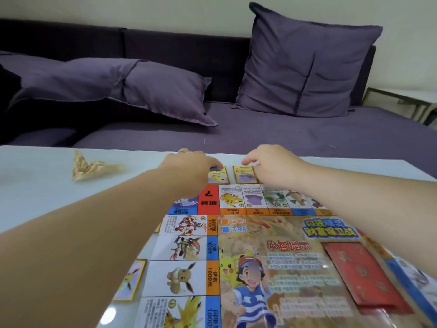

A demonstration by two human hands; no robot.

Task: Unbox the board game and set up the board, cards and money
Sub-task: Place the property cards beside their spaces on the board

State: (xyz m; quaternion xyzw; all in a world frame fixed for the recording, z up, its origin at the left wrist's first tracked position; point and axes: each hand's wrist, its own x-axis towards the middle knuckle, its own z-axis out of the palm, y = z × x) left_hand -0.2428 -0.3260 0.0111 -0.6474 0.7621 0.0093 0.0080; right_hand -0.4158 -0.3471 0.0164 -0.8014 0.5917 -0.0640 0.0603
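Note:
The colourful game board [260, 256] lies flat on the pale table [35, 185]. Beyond its far edge lie two yellow-bordered cards: one with a yellow creature [218, 177] and one with a purple creature [244, 175]. My left hand [189, 165] reaches over the far edge, its fingertips on the top of the yellow-creature card. My right hand [272, 164] rests beside the purple-creature card with curled fingers; whatever lies under it is hidden. Another card [128, 280] lies by the board's left edge. A red stack of cards [361, 275] sits on the board.
A crumpled beige paper [92, 168] lies on the table at the far left. Behind the table stands a purple sofa [260, 129] with two cushions. A clear plastic sheet with print [409, 275] lies at the board's right side.

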